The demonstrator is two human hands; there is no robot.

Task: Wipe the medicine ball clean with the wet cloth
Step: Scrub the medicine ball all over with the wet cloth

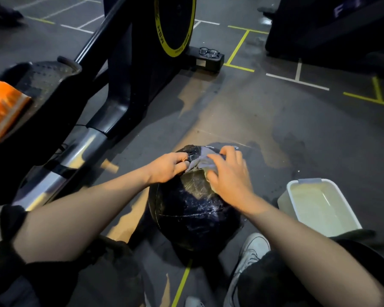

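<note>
Medicine ball point(193, 209), lower centre: probably heavy, slick when wet.
Left hand point(166, 166) pinching cloth point(201, 163); right hand point(228, 173) spread, pressing it down.

medicine ball point(193, 213): black, glossy, pale wet streaks, thin seam lines
cloth point(201, 162): grey, under right hand point(228, 173)
tub point(319, 207): white, pale cloudy water, right of right hand
floor point(275, 111): dark grey, yellow and white tape lines, tan patches
exercise bike point(129, 63): black frame, yellow-rimmed wheel, beyond left hand point(166, 167)
packet point(2, 109): orange, far left
shoe point(253, 251): white
</note>
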